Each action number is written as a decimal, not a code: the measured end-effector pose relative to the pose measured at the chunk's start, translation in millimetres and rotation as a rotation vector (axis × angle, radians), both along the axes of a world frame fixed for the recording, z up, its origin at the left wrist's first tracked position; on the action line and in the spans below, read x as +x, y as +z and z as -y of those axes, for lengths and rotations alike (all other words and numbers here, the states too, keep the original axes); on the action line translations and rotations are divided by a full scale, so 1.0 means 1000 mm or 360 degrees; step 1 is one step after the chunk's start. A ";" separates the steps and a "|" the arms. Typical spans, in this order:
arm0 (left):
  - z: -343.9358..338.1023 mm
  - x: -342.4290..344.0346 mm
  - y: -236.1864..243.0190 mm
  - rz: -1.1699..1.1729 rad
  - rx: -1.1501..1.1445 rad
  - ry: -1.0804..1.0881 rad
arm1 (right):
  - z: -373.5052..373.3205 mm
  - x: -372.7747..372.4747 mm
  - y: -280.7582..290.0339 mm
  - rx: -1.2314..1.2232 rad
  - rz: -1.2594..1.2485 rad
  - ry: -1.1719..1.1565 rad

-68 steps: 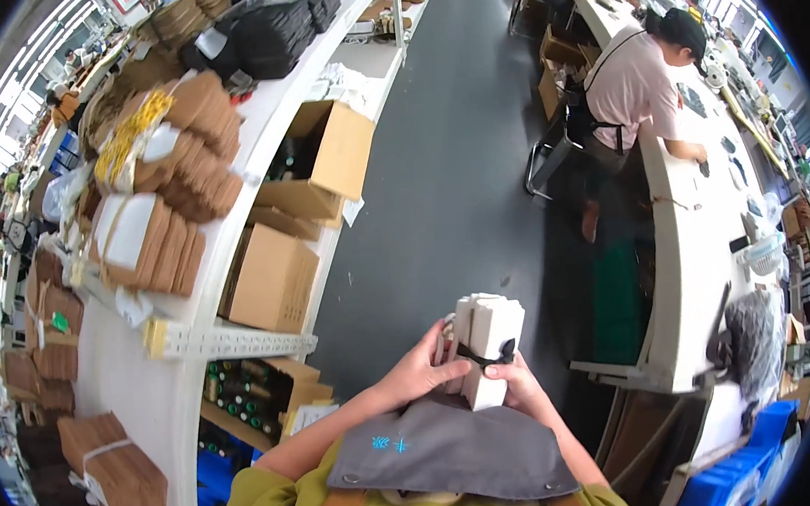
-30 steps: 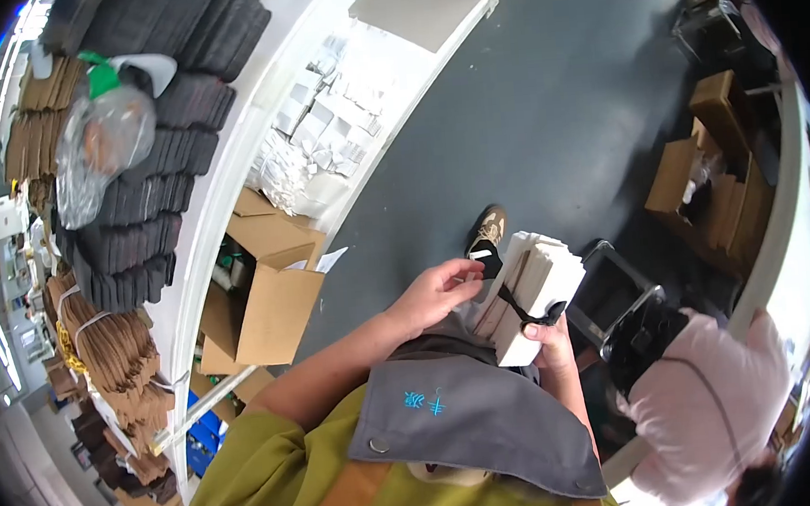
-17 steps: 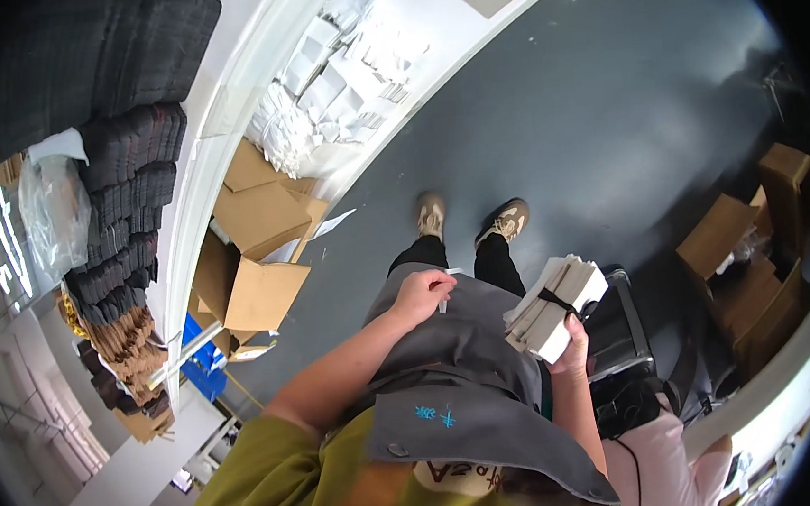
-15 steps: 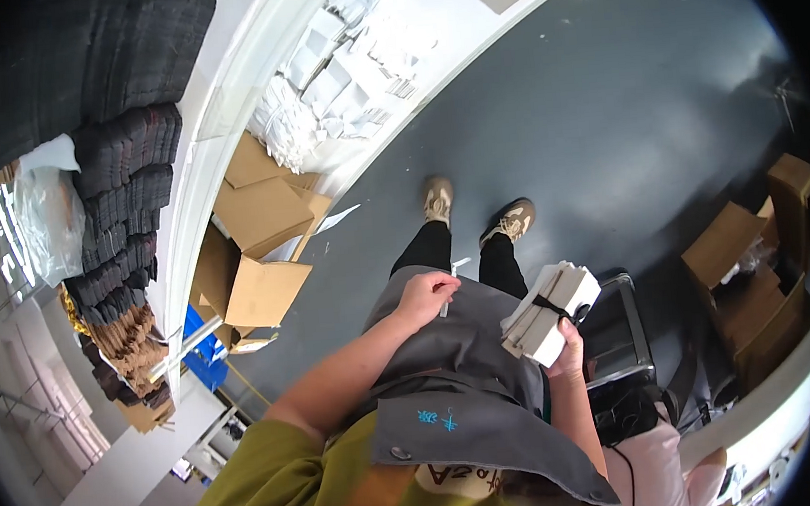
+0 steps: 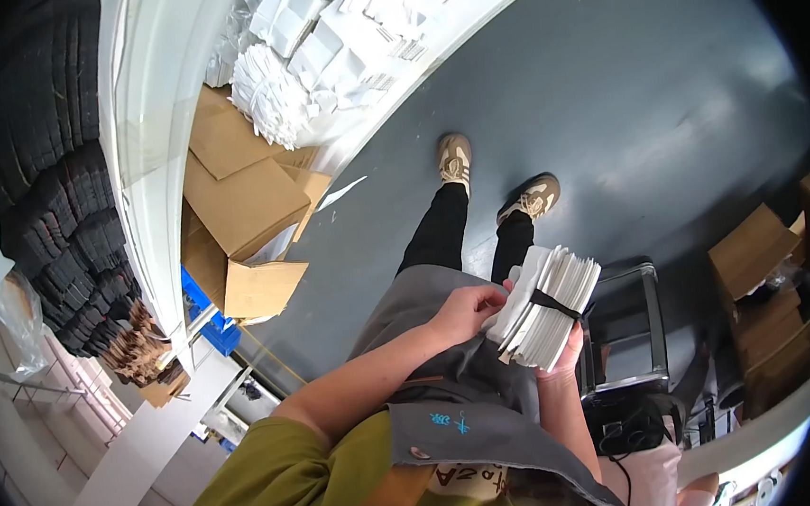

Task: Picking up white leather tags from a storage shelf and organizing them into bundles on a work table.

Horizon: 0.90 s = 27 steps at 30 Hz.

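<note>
A thick bundle of flat white card pieces (image 5: 560,288), cinched round the middle by a black band (image 5: 555,305), is upright in front of my apron. My right hand (image 5: 565,353) grips it from below at its right side, with the fingers partly behind it. Against the bundle's left edge sits my left hand (image 5: 469,315), its fingers bent and pressed together. Whatever is between those fingertips is hidden by the hand and the white pieces.
An open cardboard box (image 5: 259,207) stands at the left, beside a white table (image 5: 463,20) heaped with white pieces. Dark stacked sheets (image 5: 61,232) fill the far left. A metal-framed stool (image 5: 658,328) and another cardboard box (image 5: 757,254) are at the right.
My left hand has moved right, from in front of the apron with a small white strip to the bundle's left edge. The bundle has turned, now showing its layered edges.
</note>
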State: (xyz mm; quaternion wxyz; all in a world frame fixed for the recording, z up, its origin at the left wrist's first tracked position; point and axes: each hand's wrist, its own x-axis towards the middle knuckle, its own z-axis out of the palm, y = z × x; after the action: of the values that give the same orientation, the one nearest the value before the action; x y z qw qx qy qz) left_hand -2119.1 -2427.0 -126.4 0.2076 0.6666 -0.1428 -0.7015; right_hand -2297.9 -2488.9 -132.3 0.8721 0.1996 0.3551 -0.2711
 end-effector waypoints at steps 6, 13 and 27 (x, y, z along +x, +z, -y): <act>0.000 0.015 0.003 0.0032 0.0136 -0.0421 | -0.034 -0.018 -0.022 0.0071 -0.0055 0.0040; 0.006 0.046 -0.014 0.0003 0.0041 -0.0783 | -0.048 -0.019 -0.034 0.0115 -0.0325 -0.0155; 0.036 0.130 -0.014 -0.0262 0.0312 -0.0818 | -0.060 0.002 -0.058 0.0157 -0.0308 -0.0461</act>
State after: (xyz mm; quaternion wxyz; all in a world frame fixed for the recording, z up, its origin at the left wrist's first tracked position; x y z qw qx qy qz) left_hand -1989.0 -2462.9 -140.3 -0.0316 0.5662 -0.2212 -0.7934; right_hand -2296.1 -2429.4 -189.9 0.7749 0.2641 0.4177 -0.3941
